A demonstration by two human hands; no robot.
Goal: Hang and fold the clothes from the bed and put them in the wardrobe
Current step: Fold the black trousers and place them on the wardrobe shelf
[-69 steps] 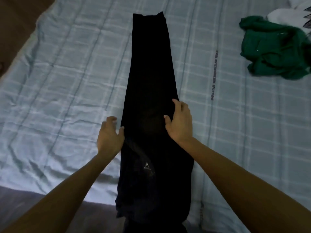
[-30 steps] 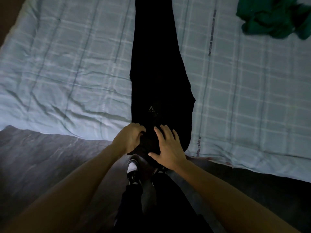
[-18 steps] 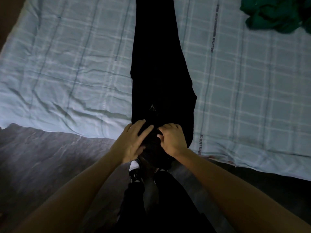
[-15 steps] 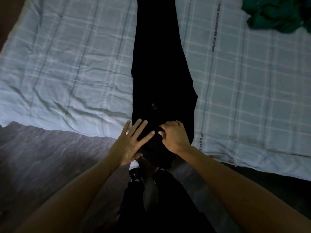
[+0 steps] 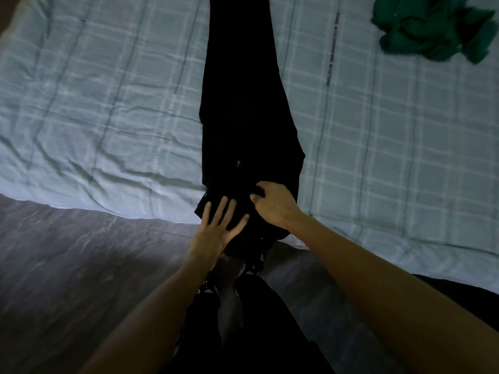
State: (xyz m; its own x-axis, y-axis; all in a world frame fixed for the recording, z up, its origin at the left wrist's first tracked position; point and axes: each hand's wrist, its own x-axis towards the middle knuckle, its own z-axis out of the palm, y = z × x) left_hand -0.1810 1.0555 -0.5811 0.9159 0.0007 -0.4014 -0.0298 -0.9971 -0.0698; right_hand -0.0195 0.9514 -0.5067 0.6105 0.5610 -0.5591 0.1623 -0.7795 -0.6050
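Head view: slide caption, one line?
Right hand grips black trousers at the bed edge; left hand rests flat on them.

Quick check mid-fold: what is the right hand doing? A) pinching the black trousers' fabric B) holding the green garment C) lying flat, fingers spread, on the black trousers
A: the right hand has its fingers curled into a fold of the long black fabric trousers near their closer end; the flat, spread one is the left hand.

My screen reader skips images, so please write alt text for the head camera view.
A person's right hand grips the near end of black trousers laid out on a checked bedsheet, while the left hand lies open and flat on them. A crumpled green garment lies at the far right.
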